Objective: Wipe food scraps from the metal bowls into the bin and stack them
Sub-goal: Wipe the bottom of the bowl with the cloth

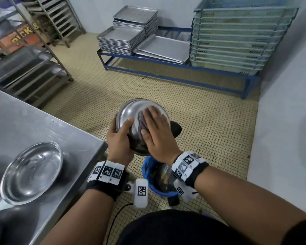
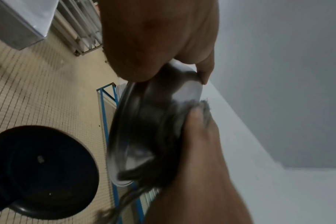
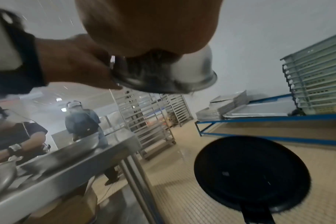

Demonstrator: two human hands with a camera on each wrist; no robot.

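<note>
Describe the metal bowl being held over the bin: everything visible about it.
The metal bowl is round, shiny steel with a narrow flat rim, tilted steeply with its outer underside turned toward the head camera. The left hand grips its rim at the left edge. The right hand lies flat on the underside, pressing a dark grey cloth against it. It is held in the air above the blue-lined bin, beside the steel table. Its inside is hidden.
</note>
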